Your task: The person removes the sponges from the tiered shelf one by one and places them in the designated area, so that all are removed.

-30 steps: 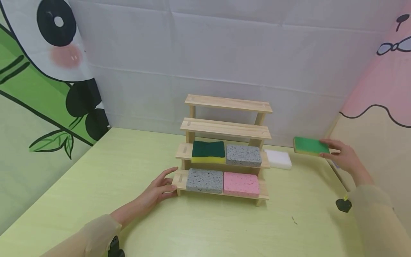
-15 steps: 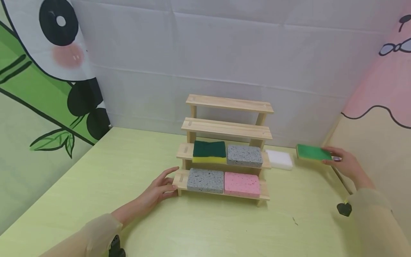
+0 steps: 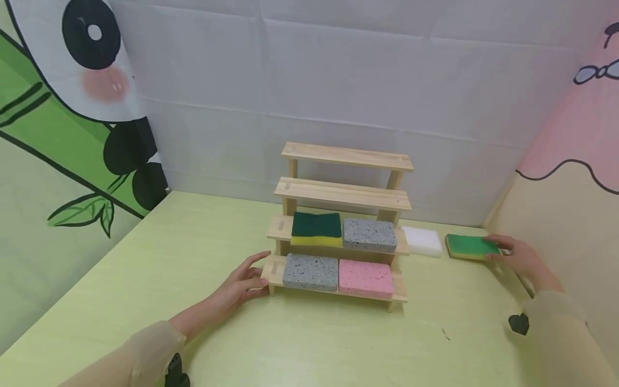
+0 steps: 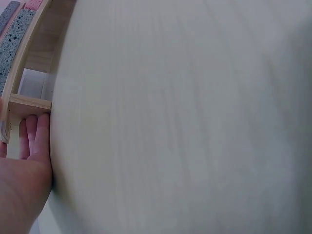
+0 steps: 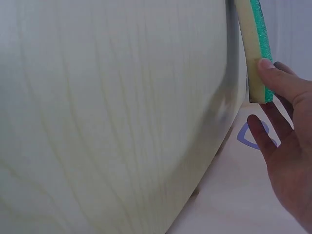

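In the head view, a four-step wooden rack [image 3: 344,193] stands mid-table. My left hand [image 3: 235,285] holds the left end of its lowest step, and three fingertips touch the leg under it in the left wrist view. My right hand [image 3: 519,259] pinches the right end of a green-topped yellow scouring sponge [image 3: 471,245] between thumb and fingers. That sponge is low at the table, right of a white sponge [image 3: 422,241]; whether it rests there I cannot tell. On the rack sit a dark green and yellow sponge [image 3: 316,228], two grey speckled sponges [image 3: 369,235] and a pink sponge [image 3: 366,277].
A pale wood-grain table [image 3: 309,344] carries everything. Behind the rack hangs a white cloth backdrop [image 3: 338,80]; printed panels flank it. The right panel [image 3: 575,231] stands close beside my right hand. A small dark object [image 3: 519,323] shows by the right sleeve.
My right hand has lowered the green-topped sponge from the air to table level, beside the white one. The left hand stays at the rack.
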The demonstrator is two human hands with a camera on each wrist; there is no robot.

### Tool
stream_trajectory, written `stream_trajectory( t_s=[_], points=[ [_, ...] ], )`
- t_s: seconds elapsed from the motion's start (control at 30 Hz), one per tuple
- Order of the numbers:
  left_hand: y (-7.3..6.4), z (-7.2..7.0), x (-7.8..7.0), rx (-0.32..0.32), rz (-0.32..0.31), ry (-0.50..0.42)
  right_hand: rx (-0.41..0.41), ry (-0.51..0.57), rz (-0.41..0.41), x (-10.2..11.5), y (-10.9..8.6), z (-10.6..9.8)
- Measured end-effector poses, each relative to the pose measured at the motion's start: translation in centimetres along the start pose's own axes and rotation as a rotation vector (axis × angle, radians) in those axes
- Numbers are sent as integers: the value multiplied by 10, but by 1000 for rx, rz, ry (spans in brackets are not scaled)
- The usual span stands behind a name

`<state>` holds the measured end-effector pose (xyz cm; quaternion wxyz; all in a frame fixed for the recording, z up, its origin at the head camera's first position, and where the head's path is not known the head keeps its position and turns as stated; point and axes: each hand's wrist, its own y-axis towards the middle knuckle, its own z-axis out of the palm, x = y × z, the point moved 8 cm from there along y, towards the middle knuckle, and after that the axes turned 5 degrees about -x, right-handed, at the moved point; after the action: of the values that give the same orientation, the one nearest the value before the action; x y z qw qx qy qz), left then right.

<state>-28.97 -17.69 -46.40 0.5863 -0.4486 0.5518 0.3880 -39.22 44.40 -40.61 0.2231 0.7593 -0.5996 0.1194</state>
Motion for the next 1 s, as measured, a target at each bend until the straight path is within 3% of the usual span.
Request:
stream_trajectory(
  t_s=[0.57,0.77,1.0],
  points=[
    [1,1,2,-1,2,-4,59,28,6,-5,-1,19],
    [1,0,2,1,4,-1,112,95,67,-6,-1,23],
    [1,0,2,-5,4,-13,100,56,103,-8,-2,26]
  ],
)
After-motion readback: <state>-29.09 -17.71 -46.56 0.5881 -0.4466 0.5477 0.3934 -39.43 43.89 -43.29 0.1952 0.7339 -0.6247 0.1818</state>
